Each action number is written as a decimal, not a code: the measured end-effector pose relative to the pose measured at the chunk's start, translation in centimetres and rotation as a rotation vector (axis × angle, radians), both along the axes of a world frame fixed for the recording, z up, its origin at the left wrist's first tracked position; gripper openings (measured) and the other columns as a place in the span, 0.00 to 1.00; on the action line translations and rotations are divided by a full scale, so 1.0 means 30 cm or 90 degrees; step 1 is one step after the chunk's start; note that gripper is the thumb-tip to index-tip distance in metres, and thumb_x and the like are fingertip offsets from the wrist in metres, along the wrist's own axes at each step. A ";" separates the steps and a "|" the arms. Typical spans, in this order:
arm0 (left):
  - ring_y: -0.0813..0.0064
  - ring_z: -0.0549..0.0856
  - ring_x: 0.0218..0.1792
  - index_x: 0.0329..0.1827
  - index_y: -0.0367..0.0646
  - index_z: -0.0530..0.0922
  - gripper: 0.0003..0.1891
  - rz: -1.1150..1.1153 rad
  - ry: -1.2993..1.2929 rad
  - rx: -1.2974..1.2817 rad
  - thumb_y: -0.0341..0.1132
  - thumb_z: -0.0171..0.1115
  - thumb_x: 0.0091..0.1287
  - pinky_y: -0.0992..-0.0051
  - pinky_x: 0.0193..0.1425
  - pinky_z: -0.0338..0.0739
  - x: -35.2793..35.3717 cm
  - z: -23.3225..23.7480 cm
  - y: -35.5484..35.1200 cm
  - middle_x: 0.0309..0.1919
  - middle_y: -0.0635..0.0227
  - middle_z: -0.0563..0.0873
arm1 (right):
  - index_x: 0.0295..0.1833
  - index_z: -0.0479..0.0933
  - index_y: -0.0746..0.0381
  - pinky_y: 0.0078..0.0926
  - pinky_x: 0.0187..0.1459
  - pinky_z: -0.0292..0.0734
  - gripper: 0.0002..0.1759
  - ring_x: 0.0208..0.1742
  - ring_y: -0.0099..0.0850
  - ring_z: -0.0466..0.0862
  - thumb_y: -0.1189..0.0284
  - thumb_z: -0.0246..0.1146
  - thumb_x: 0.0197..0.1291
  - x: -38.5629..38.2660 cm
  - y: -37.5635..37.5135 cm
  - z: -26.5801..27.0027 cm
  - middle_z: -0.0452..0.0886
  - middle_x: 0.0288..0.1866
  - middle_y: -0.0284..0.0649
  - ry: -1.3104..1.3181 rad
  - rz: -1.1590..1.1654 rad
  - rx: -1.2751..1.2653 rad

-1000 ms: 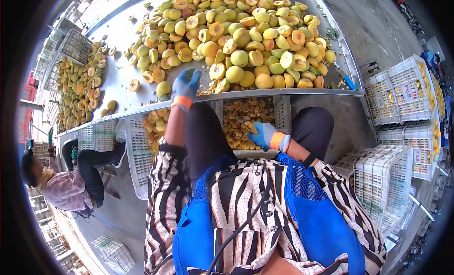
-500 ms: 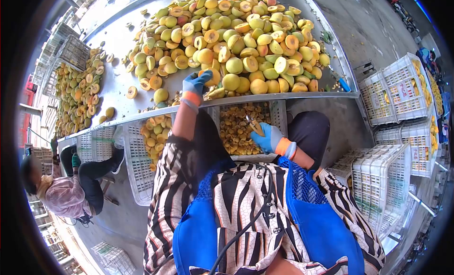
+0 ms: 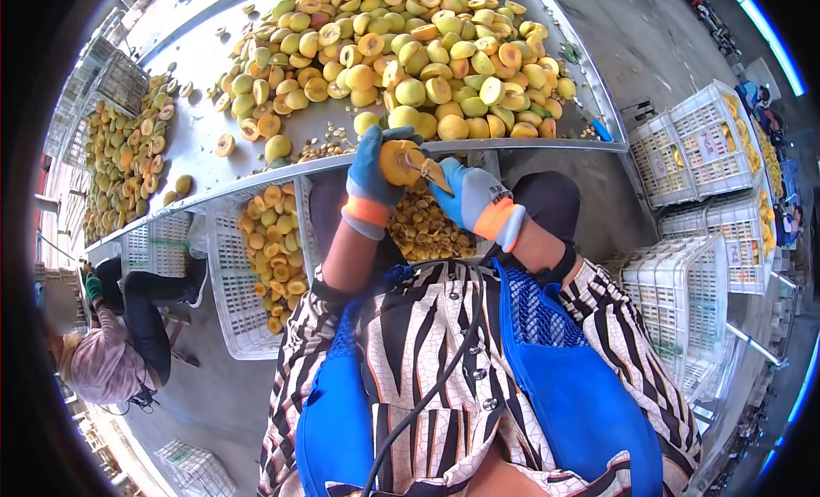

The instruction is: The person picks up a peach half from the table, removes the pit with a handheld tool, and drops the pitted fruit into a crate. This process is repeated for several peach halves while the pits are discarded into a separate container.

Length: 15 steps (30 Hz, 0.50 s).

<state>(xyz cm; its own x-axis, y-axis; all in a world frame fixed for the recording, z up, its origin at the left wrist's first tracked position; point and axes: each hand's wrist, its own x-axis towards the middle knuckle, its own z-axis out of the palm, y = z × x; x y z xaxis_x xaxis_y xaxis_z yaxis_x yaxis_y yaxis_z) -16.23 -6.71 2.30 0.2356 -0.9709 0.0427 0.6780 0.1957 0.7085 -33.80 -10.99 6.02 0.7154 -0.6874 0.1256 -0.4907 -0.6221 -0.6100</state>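
My left hand [image 3: 374, 174], in a blue and grey glove with an orange cuff, is closed around a yellow peach half [image 3: 395, 162]. My right hand [image 3: 475, 196], gloved alike, grips a pitting tool [image 3: 436, 174] with a tan handle. Its metal tip is at the cut face of the peach half, where the pit sits. Both hands are just off the table's front edge. Below them, a crate between my knees holds many small brown-orange pieces [image 3: 427, 230]. Beyond the hands lies a large heap of halved peaches [image 3: 410, 61] on the metal table [image 3: 209, 189].
To my left stands a white crate [image 3: 224, 275] with peach halves. A second peach pile [image 3: 128, 159] lies farther left, near a seated person [image 3: 111, 356] in green gloves. Stacked white crates [image 3: 675, 283] stand at right. A blue-handled tool [image 3: 601, 130] rests at the table's right corner.
My left hand has drawn a peach half off the heap, back toward me. My right hand has risen with the pitting tool and met it. The view has shifted slightly.
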 end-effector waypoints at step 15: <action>0.68 0.84 0.33 0.36 0.31 0.81 0.33 0.028 -0.111 0.156 0.58 0.41 0.73 0.73 0.42 0.80 -0.104 -0.019 -0.008 0.31 0.57 0.86 | 0.42 0.71 0.67 0.47 0.37 0.76 0.15 0.38 0.56 0.81 0.68 0.63 0.57 -0.066 0.038 -0.079 0.80 0.33 0.60 0.084 0.044 0.034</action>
